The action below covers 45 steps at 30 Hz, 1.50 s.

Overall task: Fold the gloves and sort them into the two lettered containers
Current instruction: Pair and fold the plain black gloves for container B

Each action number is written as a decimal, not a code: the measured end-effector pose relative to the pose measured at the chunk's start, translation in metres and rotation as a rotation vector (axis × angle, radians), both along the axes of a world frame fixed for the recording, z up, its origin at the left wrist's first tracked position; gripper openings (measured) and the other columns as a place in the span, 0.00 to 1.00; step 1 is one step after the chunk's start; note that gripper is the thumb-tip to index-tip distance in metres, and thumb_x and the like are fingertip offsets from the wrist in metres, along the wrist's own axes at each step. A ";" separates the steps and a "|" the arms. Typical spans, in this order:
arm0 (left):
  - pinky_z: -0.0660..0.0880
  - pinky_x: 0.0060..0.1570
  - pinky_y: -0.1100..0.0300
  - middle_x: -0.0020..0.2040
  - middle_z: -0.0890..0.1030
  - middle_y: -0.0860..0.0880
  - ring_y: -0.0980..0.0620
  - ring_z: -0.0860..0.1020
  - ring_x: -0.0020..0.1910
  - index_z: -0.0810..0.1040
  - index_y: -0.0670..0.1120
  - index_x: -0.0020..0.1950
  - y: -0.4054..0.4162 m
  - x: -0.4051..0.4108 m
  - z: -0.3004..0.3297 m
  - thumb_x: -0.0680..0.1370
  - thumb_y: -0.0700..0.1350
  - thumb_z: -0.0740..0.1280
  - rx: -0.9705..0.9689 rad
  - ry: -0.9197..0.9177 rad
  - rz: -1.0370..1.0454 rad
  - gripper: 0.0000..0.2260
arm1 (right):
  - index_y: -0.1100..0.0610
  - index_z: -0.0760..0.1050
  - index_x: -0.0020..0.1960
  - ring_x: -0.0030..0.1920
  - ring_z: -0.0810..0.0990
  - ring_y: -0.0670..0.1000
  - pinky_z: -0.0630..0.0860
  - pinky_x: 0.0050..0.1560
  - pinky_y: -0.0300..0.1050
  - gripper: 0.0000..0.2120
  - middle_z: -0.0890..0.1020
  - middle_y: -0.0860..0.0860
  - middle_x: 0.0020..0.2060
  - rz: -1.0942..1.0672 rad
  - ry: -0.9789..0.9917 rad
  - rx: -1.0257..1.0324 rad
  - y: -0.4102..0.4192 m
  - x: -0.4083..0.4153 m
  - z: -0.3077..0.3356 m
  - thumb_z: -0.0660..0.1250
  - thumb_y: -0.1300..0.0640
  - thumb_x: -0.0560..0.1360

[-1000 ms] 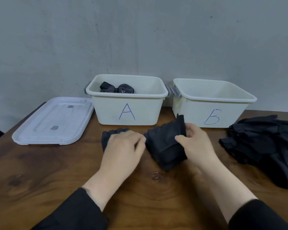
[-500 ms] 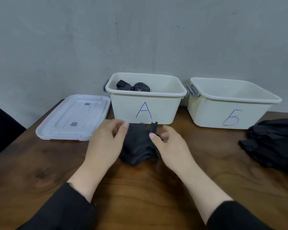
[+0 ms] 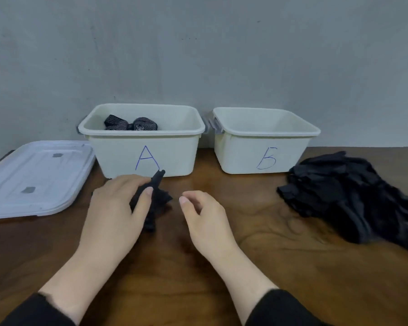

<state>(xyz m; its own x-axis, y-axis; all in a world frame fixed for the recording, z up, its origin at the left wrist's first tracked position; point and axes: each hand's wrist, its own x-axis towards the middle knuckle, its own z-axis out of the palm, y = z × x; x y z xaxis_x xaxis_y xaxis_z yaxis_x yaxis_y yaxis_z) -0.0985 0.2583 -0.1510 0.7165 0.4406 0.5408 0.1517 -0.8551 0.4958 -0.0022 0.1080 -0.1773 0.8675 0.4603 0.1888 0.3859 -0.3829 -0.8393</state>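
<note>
Folded glove held at container A, ready for placement.

The left hand [image 3: 118,208] grips the bunched black glove [image 3: 154,201] directly in front of container A [image 3: 146,132]; the right hand [image 3: 205,217], just beside the glove, is loosely curled and holds nothing. Container A already contains patterned gloves [image 3: 131,124]; container B [image 3: 266,128], to its right, shows none. Unfolded gloves [image 3: 353,196] lie right of B. Next move, by judgement: lift the bundle over the correct rim.
</note>
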 end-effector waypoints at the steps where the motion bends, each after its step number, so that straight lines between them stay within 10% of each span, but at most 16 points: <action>1: 0.72 0.62 0.46 0.57 0.81 0.54 0.52 0.76 0.58 0.81 0.50 0.59 -0.020 0.006 0.000 0.81 0.50 0.62 0.013 -0.013 -0.049 0.12 | 0.47 0.78 0.65 0.56 0.78 0.38 0.74 0.57 0.31 0.14 0.80 0.39 0.55 -0.020 -0.013 -0.003 -0.014 0.005 -0.001 0.62 0.46 0.82; 15: 0.74 0.55 0.60 0.56 0.78 0.60 0.60 0.76 0.54 0.76 0.56 0.65 -0.163 0.118 -0.039 0.81 0.55 0.61 -0.146 0.182 -0.391 0.14 | 0.50 0.79 0.63 0.53 0.74 0.36 0.68 0.50 0.23 0.11 0.79 0.39 0.53 -0.258 -0.363 -0.245 -0.192 0.064 0.036 0.64 0.50 0.82; 21: 0.75 0.56 0.61 0.56 0.77 0.60 0.60 0.76 0.54 0.75 0.55 0.67 -0.173 0.133 -0.037 0.82 0.54 0.60 -0.155 0.180 -0.417 0.14 | 0.54 0.79 0.63 0.57 0.77 0.48 0.74 0.60 0.45 0.12 0.80 0.47 0.58 -0.313 -0.537 -0.418 -0.228 0.123 0.075 0.66 0.53 0.81; 34: 0.75 0.58 0.59 0.60 0.75 0.62 0.61 0.74 0.57 0.74 0.56 0.69 -0.167 0.148 -0.033 0.82 0.54 0.58 -0.138 0.160 -0.458 0.16 | 0.49 0.79 0.61 0.58 0.77 0.59 0.68 0.60 0.57 0.11 0.81 0.52 0.56 -0.469 -0.234 -1.025 -0.242 0.265 0.080 0.64 0.54 0.80; 45: 0.70 0.63 0.65 0.65 0.74 0.65 0.66 0.71 0.65 0.66 0.60 0.74 -0.166 0.144 -0.024 0.77 0.61 0.63 -0.496 -0.099 -0.510 0.25 | 0.50 0.82 0.46 0.44 0.82 0.51 0.77 0.45 0.45 0.08 0.84 0.48 0.40 -0.373 -0.368 -0.149 -0.230 0.197 0.173 0.64 0.57 0.77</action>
<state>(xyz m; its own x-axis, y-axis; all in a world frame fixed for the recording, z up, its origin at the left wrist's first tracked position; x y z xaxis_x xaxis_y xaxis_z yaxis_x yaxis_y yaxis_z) 0.0452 0.0920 -0.1750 0.8569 0.2745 0.4363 -0.2723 -0.4777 0.8353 0.1945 -0.1219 -0.0043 0.8659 0.1790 0.4671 0.4593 -0.6545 -0.6006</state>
